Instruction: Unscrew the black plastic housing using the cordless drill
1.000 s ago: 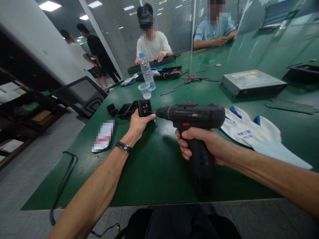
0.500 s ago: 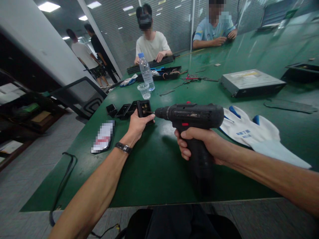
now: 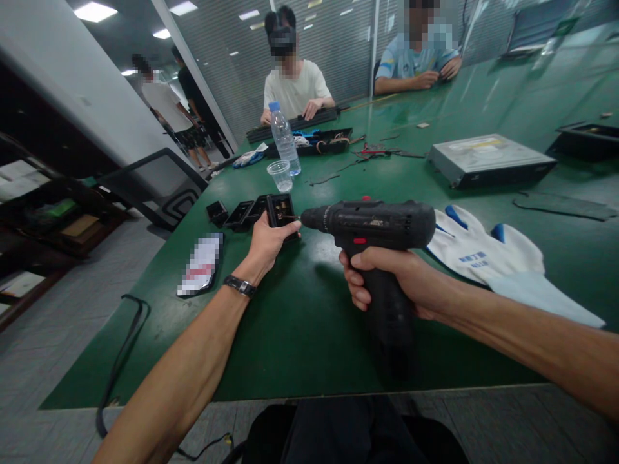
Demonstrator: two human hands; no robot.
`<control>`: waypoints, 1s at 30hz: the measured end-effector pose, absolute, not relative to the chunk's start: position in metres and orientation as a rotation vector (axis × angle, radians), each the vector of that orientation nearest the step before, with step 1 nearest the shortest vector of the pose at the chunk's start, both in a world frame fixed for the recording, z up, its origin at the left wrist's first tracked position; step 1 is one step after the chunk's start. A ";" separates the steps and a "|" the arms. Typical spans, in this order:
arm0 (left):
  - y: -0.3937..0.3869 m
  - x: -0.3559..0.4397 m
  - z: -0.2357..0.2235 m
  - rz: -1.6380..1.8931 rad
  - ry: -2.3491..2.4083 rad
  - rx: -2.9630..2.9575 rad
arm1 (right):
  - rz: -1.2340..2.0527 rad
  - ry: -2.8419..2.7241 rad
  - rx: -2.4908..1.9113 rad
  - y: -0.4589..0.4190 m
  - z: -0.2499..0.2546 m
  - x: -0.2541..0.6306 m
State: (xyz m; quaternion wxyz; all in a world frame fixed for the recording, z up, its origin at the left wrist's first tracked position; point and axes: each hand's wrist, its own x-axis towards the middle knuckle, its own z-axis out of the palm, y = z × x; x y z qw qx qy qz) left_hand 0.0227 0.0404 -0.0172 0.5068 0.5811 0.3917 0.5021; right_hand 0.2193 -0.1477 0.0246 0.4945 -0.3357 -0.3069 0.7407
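Observation:
My right hand [image 3: 382,277] is wrapped round the grip of a black cordless drill [image 3: 382,224], which lies level and points left. Its thin bit reaches into the open face of a small black box [image 3: 281,211] with brass-coloured parts inside; whether the tip touches one of them I cannot tell. My left hand [image 3: 267,241] holds that box tilted up towards the drill, thumb across its lower edge. Just left of it stand more small black cases [image 3: 239,214] and a smaller black piece [image 3: 216,213].
A phone-like item [image 3: 200,264] lies left of my forearm. Behind the box stand a plastic cup [image 3: 279,176] and a water bottle [image 3: 285,138]. White work gloves [image 3: 488,248] and a metal disc drive [image 3: 491,161] lie to the right. Two people sit across the green table [image 3: 290,341].
My hands, the drill and the box hold almost the same position. In the background, the people standing at the left have shifted slightly.

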 end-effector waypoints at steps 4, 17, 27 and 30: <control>0.039 0.023 -0.016 1.207 0.946 1.394 | 1.799 -0.737 -0.815 -0.148 0.026 0.219; 0.039 0.023 -0.015 1.201 0.953 1.400 | 1.787 -0.744 -0.813 -0.149 0.026 0.219; 0.036 0.024 -0.013 1.200 0.947 1.395 | 1.792 -0.730 -0.818 -0.148 0.027 0.218; 0.038 0.024 -0.015 1.207 0.946 1.393 | 1.796 -0.733 -0.814 -0.148 0.028 0.219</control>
